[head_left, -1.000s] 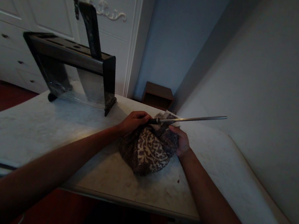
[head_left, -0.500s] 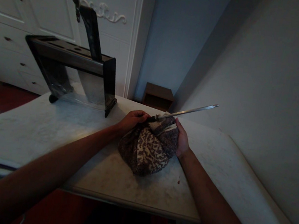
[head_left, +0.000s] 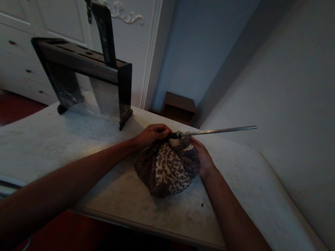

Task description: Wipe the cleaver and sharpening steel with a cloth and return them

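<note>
My left hand [head_left: 154,135] is closed around the black handle of a sharpening steel [head_left: 222,130]. Its thin metal rod points right and slightly up, over the table. A bunched brown and cream patterned towel [head_left: 172,169] lies below, resting on the tabletop. My right hand [head_left: 202,157] grips the towel's right side, with its fingers behind the cloth near the base of the rod. Part of the handle and the right fingertips are hidden.
A knife block [head_left: 83,63] with a black-handled cleaver [head_left: 104,39] in it stands at the back left of the white table [head_left: 60,144]. White cabinets [head_left: 57,0] rise behind it. A small brown box-like unit [head_left: 179,107] sits beyond the far edge, and a wall [head_left: 307,98] borders the right.
The steel has shifted right and its tip has dipped a little. My right fingers have moved inward with the towel, closer to the rod's base.
</note>
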A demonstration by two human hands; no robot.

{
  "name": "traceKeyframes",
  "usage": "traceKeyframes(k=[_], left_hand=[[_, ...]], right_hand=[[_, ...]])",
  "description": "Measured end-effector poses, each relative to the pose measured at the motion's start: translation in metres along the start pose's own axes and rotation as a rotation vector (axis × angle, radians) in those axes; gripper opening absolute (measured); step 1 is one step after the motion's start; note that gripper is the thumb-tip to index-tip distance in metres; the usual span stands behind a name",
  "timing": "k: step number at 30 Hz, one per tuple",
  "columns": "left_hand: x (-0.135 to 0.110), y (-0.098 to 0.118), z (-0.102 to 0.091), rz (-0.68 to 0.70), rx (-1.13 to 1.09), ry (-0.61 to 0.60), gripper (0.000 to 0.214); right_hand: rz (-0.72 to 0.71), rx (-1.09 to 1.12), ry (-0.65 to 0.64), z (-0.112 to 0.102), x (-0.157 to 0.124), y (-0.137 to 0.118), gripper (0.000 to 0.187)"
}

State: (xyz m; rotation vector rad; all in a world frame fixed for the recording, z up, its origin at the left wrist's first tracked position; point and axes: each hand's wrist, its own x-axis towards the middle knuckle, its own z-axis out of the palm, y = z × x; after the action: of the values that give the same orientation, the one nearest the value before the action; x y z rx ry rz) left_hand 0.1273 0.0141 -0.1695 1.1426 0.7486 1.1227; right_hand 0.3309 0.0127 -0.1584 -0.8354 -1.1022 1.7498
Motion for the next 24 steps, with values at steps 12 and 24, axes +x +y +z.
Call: traceKeyframes(k=[12, 24], left_hand=[[0.000, 0.003, -0.006, 0.170, 0.231, -0.162, 0.040], [0.000, 0.007, -0.009, 0.317, 0.633, -0.224, 0.037]], right_hand=[[0.052, 0.015, 0.092, -0.002, -0.003, 0.001, 0.023], [0.037, 0.009, 0.047, -0.006, 0.001, 0.003, 0.025]])
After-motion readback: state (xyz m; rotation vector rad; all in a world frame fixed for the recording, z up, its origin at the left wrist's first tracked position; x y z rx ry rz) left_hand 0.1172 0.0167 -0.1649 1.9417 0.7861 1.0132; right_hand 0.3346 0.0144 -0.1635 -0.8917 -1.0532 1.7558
